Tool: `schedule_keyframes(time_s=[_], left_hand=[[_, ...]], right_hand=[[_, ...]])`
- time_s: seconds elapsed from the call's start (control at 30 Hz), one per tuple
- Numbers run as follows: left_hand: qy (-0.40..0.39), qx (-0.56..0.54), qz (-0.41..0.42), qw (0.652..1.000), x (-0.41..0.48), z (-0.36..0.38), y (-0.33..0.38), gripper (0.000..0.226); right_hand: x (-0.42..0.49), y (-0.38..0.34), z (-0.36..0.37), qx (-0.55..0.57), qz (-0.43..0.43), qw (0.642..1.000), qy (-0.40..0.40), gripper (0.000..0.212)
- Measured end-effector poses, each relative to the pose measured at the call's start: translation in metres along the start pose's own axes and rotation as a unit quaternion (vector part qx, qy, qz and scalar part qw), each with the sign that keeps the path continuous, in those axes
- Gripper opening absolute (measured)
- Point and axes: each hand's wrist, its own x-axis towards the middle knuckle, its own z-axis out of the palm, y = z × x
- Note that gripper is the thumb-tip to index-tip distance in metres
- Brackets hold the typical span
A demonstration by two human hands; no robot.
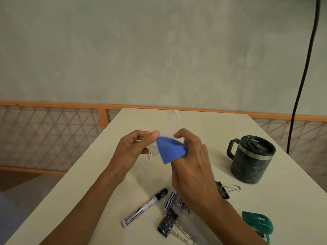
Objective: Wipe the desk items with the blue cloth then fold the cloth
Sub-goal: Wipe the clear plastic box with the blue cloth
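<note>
blue cloth (170,150), where is it?

– above the tabletop (88,183), bunched in the right hand (192,167). its fingers curl round the cloth and press it on a clear item (170,121), which the left hand (131,151) pinches between thumb and fingers.

how will it handle?

– soft, light and floppy, i'd judge. for folding, take it by the corners. the clear item looks thin and slick, so hold it by the edges.

anything in the way?

– a marker (145,207), a near binder clip (167,221), a far binder clip (223,190), a dark mug (251,161) and a teal gadget (258,221) crowd the near side. fold on a bare patch.
</note>
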Motion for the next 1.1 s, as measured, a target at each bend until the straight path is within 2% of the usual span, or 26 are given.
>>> schedule_keyframes(time_s=[0.07,0.17,0.27,0.37,0.53,0.67,0.87,1.1], left_hand=[[0.015,0.003,-0.004,1.0,0.001,0.001,-0.001,0.07],[0.047,0.011,-0.02,0.999,0.002,0.0,-0.004,0.073],[0.071,-0.037,-0.03,0.996,0.001,0.002,0.001,0.076],[0.082,-0.094,-0.032,0.992,-0.003,0.005,0.013,0.073],[0.036,-0.171,-0.071,0.982,-0.006,0.012,0.019,0.051],[-0.005,-0.194,-0.084,0.977,-0.007,0.015,0.011,0.067],[-0.004,-0.222,-0.108,0.969,-0.006,0.018,0.006,0.054],[-0.013,-0.259,-0.149,0.954,-0.007,0.026,0.004,0.081]], right_hand=[[0.0,-0.007,0.003,0.001,-0.006,1.0,-0.006,0.047],[0.002,0.001,0.001,0.01,0.017,0.999,-0.027,0.038],[-0.002,0.012,-0.002,0.02,0.046,0.998,-0.035,0.035],[-0.005,0.015,-0.001,0.032,0.036,0.998,-0.027,0.04],[-0.004,0.008,0.002,0.057,0.009,0.998,-0.022,0.04],[-0.003,0.006,0.001,0.07,0.014,0.997,-0.004,0.046],[0.0,0.003,0.001,0.042,0.016,0.999,-0.001,0.048],[0.0,0.005,-0.002,0.066,0.024,0.997,0.036,0.05]])
